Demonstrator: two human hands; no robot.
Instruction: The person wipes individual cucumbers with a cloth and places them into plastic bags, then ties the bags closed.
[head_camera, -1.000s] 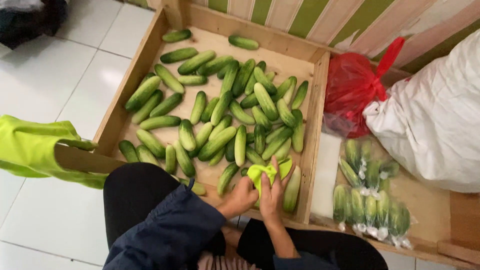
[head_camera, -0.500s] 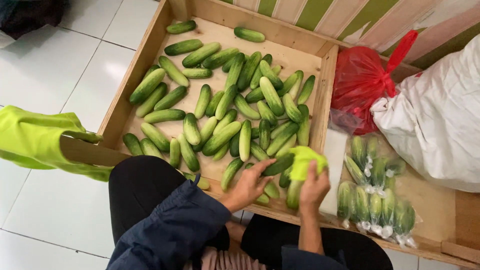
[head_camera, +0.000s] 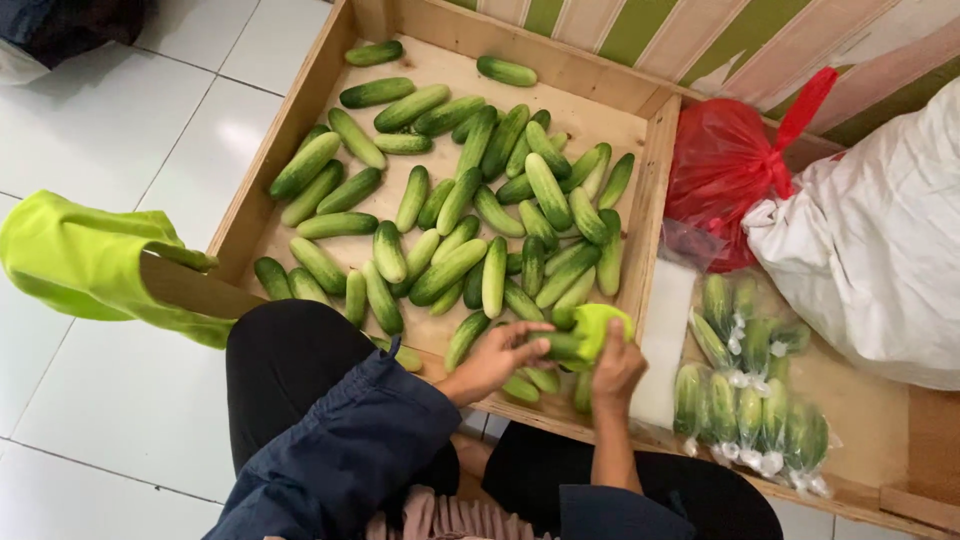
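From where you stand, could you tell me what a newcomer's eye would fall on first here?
First, the wooden crate heaped with loose green cucumbers, filling the middle. At its near edge the left hand and right hand hold one cucumber against a yellow-green cloth. To the right lie a red plastic bag and bagged cucumbers.

1. White glossy floor tiles (head_camera: 120, 130) spread well left of the grip, reflecting soft light.
2. A striped green, cream and pink wall (head_camera: 700, 40) stands beyond the grip.

Both hands, left hand (head_camera: 492, 358) and right hand (head_camera: 617, 366), on a cucumber (head_camera: 560, 345) and green cloth (head_camera: 601, 327) over the wooden crate (head_camera: 652, 190).
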